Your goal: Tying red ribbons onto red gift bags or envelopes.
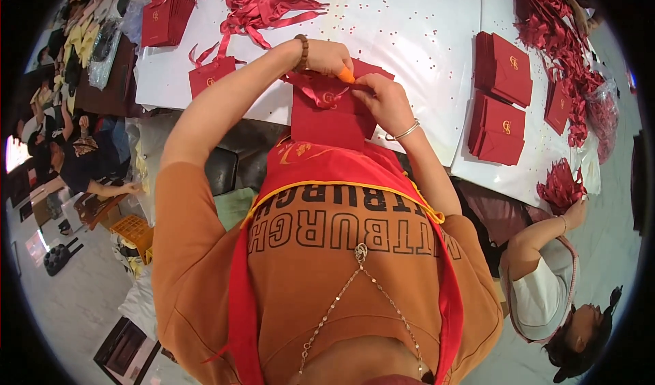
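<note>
A red paper bag (327, 122) with a gold emblem stands at the table edge against my red apron, more red card showing behind it. A dark red ribbon (310, 93) loops across its upper front. My left hand (327, 57) is closed at the bag's top edge, an orange cover (346, 75) on one fingertip. Close by on the right, my right hand (387, 102) pinches the upper right of the bag between thumb and fingers. The fingertips of both hands are partly hidden, so whether ribbon is caught in them cannot be made out.
On the white table (416, 57), small red dots lie scattered. Ribbon piles (273, 3) lie at the back. Left are a ribboned bag (208, 77) and a bag stack (164, 20); right are more stacks (501, 129). A co-worker's hand (574, 214) holds ribbons (561, 182) at far right.
</note>
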`<state>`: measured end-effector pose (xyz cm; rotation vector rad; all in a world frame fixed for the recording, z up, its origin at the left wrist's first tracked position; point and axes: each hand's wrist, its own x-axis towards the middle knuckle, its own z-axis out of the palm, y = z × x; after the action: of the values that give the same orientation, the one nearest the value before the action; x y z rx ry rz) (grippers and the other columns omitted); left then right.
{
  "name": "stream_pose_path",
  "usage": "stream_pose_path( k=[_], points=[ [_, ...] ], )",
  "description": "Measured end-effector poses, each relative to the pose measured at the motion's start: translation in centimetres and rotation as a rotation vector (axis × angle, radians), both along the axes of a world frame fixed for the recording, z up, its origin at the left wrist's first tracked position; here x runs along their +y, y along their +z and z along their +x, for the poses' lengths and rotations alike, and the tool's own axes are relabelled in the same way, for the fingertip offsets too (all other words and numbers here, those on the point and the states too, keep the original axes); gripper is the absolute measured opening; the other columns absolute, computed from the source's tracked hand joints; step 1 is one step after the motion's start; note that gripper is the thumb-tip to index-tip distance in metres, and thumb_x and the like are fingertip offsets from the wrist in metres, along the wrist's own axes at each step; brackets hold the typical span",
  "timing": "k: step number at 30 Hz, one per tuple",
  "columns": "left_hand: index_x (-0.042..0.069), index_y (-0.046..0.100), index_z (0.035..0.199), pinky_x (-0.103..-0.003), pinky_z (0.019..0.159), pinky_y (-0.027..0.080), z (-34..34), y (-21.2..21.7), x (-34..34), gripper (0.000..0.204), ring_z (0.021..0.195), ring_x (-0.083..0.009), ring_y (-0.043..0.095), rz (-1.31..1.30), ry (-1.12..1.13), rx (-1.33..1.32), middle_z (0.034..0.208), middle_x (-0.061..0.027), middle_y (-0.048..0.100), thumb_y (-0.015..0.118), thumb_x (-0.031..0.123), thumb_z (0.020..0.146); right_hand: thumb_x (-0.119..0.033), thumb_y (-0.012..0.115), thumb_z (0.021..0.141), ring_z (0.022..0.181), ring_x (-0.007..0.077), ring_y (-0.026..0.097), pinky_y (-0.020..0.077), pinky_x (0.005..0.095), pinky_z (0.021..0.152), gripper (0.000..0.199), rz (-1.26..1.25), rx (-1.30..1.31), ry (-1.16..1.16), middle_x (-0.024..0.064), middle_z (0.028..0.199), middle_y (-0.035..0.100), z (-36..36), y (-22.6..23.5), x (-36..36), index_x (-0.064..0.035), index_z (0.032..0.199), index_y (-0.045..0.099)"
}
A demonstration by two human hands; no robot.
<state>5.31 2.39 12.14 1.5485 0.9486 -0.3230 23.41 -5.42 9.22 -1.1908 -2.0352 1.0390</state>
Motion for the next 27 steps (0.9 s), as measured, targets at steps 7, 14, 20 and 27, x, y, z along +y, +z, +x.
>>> stream_pose_path(
  k=[7,14,20,27],
  points=[
    [-0.002,0.063,0.07,-0.026,0.051,0.039,0.8,-2.3,-1.3,0.022,0.052,-0.0114,0.048,0.356,0.286,-0.164,0.058,-0.0032,0.056,0.055,0.019,0.07,-0.01,0.062,0.074,0.072,0.0306,0.058,0.0453,0.0365,0.063,0.016,-0.016,0.008,-0.024,0.0136,0.08,0.06,0.3,0.2,0.1,-0.0028,0.088,0.059],
    [0.003,0.061,0.078,-0.026,0.054,0.04,1.1,-2.9,-0.9,0.017,0.057,-0.0118,0.049,0.421,0.536,-0.231,0.061,-0.0026,0.054,0.054,0.018,0.077,-0.01,0.062,0.075,0.072,0.0302,0.058,0.0452,0.0352,0.063,0.015,-0.047,0.061,-0.046,0.0136,0.079,0.06,-0.1,0.3,0.0,-0.0024,0.088,0.059],
    [0.005,0.062,0.079,-0.021,0.049,0.037,-1.1,-0.6,3.9,0.018,0.058,-0.0095,0.047,0.409,0.789,-0.256,0.07,-0.0009,0.055,0.05,0.018,0.081,-0.008,0.063,0.075,0.066,0.0258,0.056,0.0448,0.0309,0.061,0.015,-0.151,0.145,0.048,0.0127,0.078,0.059,1.2,1.1,0.2,-0.0018,0.088,0.06],
    [0.006,0.057,0.101,-0.02,0.06,0.041,-2.9,0.3,2.2,0.02,0.074,-0.0102,0.056,0.198,1.232,-0.591,0.087,-0.0023,0.059,0.051,0.019,0.087,-0.004,0.062,0.076,0.07,0.0116,0.053,0.0433,0.025,0.062,0.01,-0.372,0.508,0.075,0.0023,0.077,0.056,1.9,0.4,0.3,-0.0012,0.084,0.057]
  ],
)
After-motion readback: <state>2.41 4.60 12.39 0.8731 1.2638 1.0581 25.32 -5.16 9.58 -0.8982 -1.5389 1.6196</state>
